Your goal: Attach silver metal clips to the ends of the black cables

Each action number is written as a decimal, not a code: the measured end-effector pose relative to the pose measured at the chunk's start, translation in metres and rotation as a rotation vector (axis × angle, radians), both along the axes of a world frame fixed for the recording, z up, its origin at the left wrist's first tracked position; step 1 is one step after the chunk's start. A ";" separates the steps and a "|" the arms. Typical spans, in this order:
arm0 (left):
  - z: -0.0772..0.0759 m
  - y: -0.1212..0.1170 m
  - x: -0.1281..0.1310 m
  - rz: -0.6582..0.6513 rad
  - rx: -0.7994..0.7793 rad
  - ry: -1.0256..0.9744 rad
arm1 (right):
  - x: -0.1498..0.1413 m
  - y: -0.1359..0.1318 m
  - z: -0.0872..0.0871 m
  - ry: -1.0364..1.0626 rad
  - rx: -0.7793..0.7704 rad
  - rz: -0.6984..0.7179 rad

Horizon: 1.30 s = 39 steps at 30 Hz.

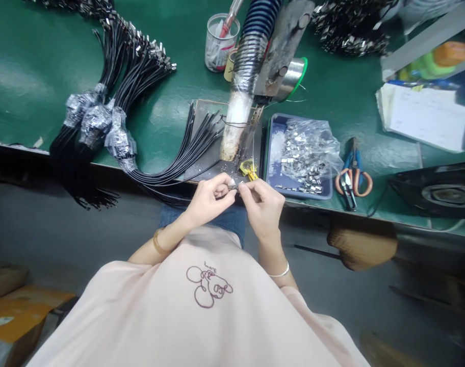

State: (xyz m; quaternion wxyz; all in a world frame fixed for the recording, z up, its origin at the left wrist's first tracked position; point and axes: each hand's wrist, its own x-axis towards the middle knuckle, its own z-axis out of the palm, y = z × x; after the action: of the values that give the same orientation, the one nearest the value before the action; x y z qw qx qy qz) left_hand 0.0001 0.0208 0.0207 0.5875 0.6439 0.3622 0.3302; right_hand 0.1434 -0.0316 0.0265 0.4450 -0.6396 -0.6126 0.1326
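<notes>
My left hand (209, 199) and my right hand (262, 204) meet at the near edge of the green table (45, 76), fingers pinched together. Between their fingertips is a small metal piece (232, 186), joined to a thin black cable whose end I cannot follow. A fan of loose black cables (186, 153) lies just beyond my left hand. A blue tray (273, 176) holding a clear bag of small metal clips (309, 153) sits just beyond my right hand. A yellow-handled tool (248, 169) lies above my fingertips.
Bundled black cables with metal ends (113, 76) spread over the left. A ribbed hose and fixture (251, 56) stand in the middle, a solder spool (293, 74) and plastic cup (219, 43) behind. Scissors (353, 176) lie right of the tray, papers (423, 114) farther right.
</notes>
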 end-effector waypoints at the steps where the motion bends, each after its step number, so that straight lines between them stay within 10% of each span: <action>1: -0.001 0.000 0.000 -0.004 0.019 0.012 | 0.000 0.000 0.000 -0.022 0.006 0.018; 13: -0.003 -0.001 -0.001 0.033 0.118 -0.005 | 0.012 0.002 0.003 0.169 -0.095 -0.023; 20: 0.003 0.004 -0.003 -0.032 -0.175 -0.168 | 0.006 -0.003 -0.002 -0.038 0.058 -0.056; 29: 0.000 0.008 0.001 0.118 -0.257 -0.236 | 0.004 -0.006 -0.006 0.322 0.194 -0.181; 39: -0.003 0.021 0.009 0.146 -0.200 -0.201 | -0.002 0.004 -0.016 0.007 0.214 -0.068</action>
State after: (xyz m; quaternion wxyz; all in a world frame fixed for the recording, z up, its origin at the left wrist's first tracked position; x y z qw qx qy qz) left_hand 0.0091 0.0419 0.0173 0.6565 0.5178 0.3786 0.3968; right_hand 0.1416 -0.0272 0.0102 0.5172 -0.6082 -0.5998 0.0535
